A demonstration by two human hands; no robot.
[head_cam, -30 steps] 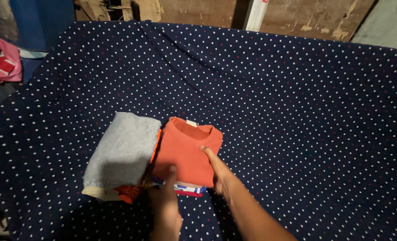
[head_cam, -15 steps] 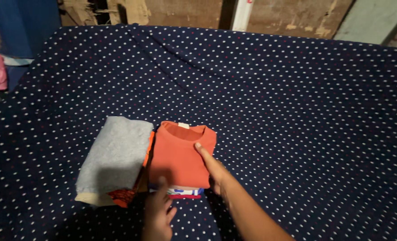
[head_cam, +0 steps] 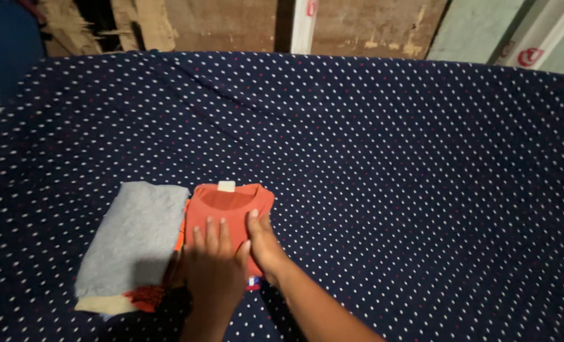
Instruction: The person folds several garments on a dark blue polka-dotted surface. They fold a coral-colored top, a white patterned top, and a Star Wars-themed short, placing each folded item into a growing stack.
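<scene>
On the dotted blue sheet [head_cam: 390,158], the folded orange shirt [head_cam: 228,206] tops a small pile, with the left hand [head_cam: 213,269] flat and open on it and the right hand [head_cam: 261,244] open along its right edge. Pressing evenly keeps the fold flat. A grey folded cloth [head_cam: 133,237] touches the shirt's left side, crowding that edge.

A bed [head_cam: 390,158] covered by a dark navy sheet with small white and red dots carries everything. Two stacks of folded clothes lie on it near the front edge, toward the left. The left stack [head_cam: 130,244] has a grey piece on top, with orange and cream layers showing beneath at its front. Touching its right side, the second stack [head_cam: 228,202] is topped by an orange shirt, collar toward the far edge.
</scene>
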